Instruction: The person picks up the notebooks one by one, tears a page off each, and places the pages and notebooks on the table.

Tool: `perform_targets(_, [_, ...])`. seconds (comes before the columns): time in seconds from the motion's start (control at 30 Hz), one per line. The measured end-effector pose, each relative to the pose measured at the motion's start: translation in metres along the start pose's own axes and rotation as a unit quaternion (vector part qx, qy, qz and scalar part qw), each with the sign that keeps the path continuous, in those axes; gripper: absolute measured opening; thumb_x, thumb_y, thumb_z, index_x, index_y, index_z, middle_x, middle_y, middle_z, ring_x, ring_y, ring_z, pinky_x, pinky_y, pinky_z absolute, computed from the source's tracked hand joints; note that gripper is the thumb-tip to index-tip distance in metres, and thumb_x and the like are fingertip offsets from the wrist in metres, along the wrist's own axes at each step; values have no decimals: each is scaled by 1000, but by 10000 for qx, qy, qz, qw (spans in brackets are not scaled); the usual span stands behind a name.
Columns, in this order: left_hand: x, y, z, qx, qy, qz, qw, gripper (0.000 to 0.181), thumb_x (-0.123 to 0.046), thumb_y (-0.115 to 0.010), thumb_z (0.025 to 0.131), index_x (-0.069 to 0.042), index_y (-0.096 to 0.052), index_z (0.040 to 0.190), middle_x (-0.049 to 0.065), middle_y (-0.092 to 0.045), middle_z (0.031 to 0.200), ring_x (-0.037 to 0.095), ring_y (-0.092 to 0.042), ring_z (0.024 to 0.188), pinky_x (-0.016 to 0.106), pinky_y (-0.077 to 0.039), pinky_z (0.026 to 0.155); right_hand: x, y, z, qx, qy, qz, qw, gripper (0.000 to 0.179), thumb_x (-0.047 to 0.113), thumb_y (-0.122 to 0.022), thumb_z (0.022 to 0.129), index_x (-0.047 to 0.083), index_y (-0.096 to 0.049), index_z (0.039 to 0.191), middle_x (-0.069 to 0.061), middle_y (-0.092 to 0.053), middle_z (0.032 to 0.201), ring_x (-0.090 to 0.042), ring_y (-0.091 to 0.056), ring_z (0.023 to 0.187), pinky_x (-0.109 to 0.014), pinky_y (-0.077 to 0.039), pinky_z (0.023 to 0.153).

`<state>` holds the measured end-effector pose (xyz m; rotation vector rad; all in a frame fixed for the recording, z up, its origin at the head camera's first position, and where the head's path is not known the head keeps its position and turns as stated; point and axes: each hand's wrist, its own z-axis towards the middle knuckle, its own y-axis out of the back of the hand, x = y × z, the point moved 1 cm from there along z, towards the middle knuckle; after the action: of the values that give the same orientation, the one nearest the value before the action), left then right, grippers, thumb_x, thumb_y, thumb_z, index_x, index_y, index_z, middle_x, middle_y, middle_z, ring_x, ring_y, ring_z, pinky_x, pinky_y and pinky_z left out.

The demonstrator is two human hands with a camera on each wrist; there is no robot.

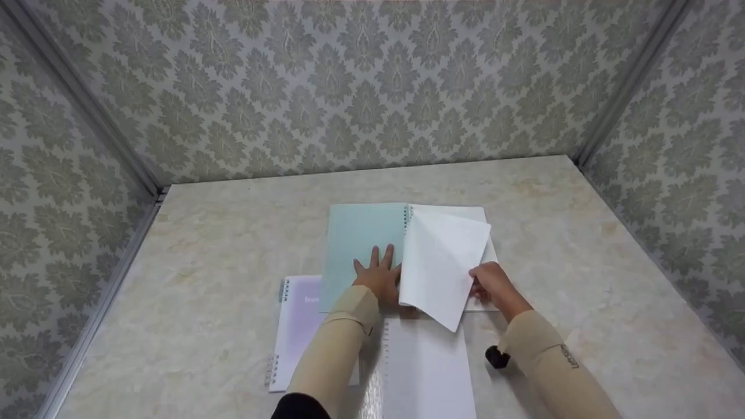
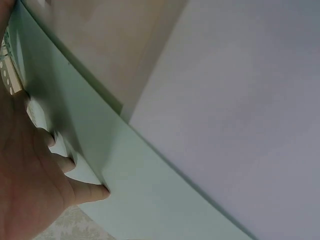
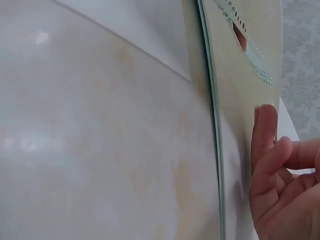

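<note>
A spiral notebook with a pale green cover (image 1: 364, 233) lies open on the table. My left hand (image 1: 378, 279) rests on the inside of that cover, fingers spread, beside the coil (image 1: 408, 215). In the left wrist view the left hand (image 2: 35, 175) presses its fingertips on the green cover (image 2: 100, 135). My right hand (image 1: 493, 285) pinches the right edge of a white page (image 1: 442, 262), which is lifted and bent over the pages below. The right wrist view shows the right hand (image 3: 285, 185) with thumb and fingers together at the paper.
A purple notebook (image 1: 300, 331) lies at the lower left, partly under the green cover. Another white coil-bound notebook (image 1: 428, 366) lies in front of the open one. Patterned walls (image 1: 372, 87) stand behind and at both sides of the marbled table (image 1: 582, 244).
</note>
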<state>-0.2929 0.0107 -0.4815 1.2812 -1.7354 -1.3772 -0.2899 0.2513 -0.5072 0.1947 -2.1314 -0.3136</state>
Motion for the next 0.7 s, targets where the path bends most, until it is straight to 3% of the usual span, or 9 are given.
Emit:
perform_targets(0.13, [-1,0,-1,13,58,-282,9996,109,-74,-67,57,-37,-17,146,7,-1,156,36,2,143,69,-11,103,-3,10,-7,219,-43,28,9997,7,3,-37,80,1,-44,79,-2,-48,58,-9,-48,46,-21,-44,47])
perform_targets(0.3, [-1,0,-1,-41,152,-448,9989,113,-72,-72,53,-39,-16,146,6,-1,157,36,3,143,70,-9,103,-10,27,-12,145,-119,238,9995,9,9,-39,85,2,-42,89,-1,-50,63,-8,-49,49,-21,-47,51])
perform_targets(0.4, [-1,-1,-1,-27,169,-522,9985,113,-71,-72,53,-38,-17,145,6,-1,157,36,4,143,69,-8,104,-11,36,-18,290,-67,773,9966,22,21,-42,92,1,-46,100,2,-57,64,-7,-56,55,-23,-49,55])
perform_targets(0.53, [-2,-2,0,24,195,-549,9983,113,-72,-72,52,-39,-16,145,5,1,157,35,6,143,69,-6,104,-15,40,-26,652,-99,1789,9816,43,33,-47,94,0,-45,120,3,-64,79,-9,-62,73,-24,-51,67])
perform_targets(0.6, [-1,-3,1,34,211,-545,9983,114,-73,-71,52,-40,-16,145,4,2,157,34,6,143,69,-5,104,-18,39,-31,755,-165,2044,9758,47,33,-50,92,-1,-43,123,2,-64,83,-10,-62,78,-25,-51,70])
perform_targets(0.7, [-2,-3,1,48,245,-511,9984,114,-73,-71,51,-41,-15,145,3,3,157,34,8,143,68,-5,105,-25,37,-39,741,-10,1698,9827,35,28,-53,91,1,-48,113,3,-64,78,-8,-59,71,-23,-48,63])
